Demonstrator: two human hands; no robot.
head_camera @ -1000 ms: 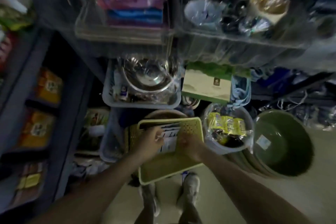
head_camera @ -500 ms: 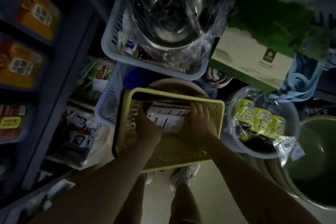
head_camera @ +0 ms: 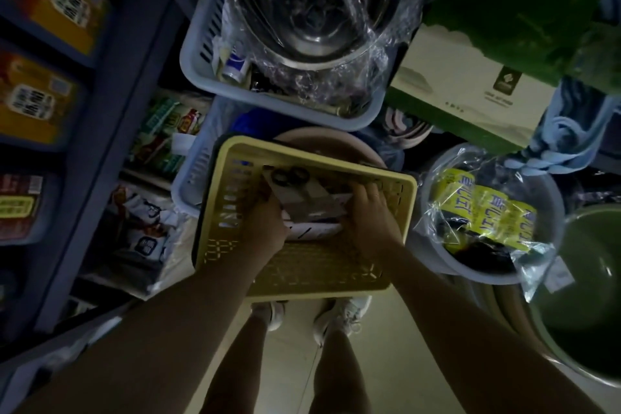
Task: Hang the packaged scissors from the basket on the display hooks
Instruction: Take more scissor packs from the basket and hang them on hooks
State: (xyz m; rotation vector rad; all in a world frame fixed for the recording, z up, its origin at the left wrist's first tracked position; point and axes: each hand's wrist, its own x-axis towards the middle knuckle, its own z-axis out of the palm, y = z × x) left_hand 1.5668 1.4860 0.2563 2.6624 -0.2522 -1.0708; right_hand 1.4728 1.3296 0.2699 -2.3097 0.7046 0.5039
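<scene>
A packaged scissors card [head_camera: 304, 197], black handles up, is gripped at its lower left edge by the curled fingers of the left hand [head_camera: 265, 225] and tilted up inside the yellow basket [head_camera: 232, 208], while more packs [head_camera: 314, 231] are held between both hands under the right hand [head_camera: 369, 215], fingers curled on them.

A small general-goods shop is shown, dimly lit and crowded with stock. Blue shelving [head_camera: 111, 131] on the left is filled with orange labelled packets [head_camera: 37, 107], while a steel bowl wrapped in plastic film [head_camera: 312, 7] is kept in a pale blue basket [head_camera: 201, 54]. Boxed goods [head_camera: 470, 91], bagged yellow packets [head_camera: 484, 212] in a clear tub and stacked green basins [head_camera: 588, 296] are set out on the tiled floor [head_camera: 386, 363].
</scene>
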